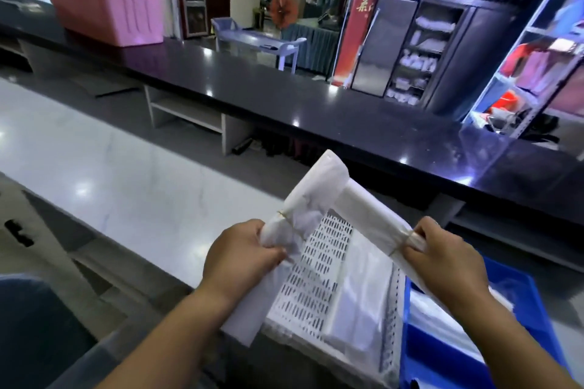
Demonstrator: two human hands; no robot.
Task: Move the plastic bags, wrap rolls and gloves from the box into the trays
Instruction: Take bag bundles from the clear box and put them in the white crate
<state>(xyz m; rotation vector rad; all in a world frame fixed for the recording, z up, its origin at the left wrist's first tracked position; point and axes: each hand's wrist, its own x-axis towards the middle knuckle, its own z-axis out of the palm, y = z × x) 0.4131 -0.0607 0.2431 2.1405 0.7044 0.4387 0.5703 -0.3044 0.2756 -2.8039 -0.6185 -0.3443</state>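
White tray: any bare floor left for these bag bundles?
Bare: the white tray's perforated left strip, between its left wall and the clear bag stack. The blue tray's far right corner. Crowded: white tray's right half, blue tray's near part under clear packs. Left hand holds the left bundle, right hand the right bundle, above.

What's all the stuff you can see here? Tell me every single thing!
left bag bundle: one, white, banded, held above the white tray
right bag bundle: one, white, banded, held above both trays
white tray: one, white with slots, below the hands
clear bags: a flat stack, see-through, inside the white tray
blue tray: one, blue, right of the white tray
pink box: one, pink, far left on the counter
counter: one, black, across the middle
chair: one, pale blue, behind the counter
banner: one, red, at the back
left hand: one, grips the left bag bundle
right hand: one, pinches the right bag bundle
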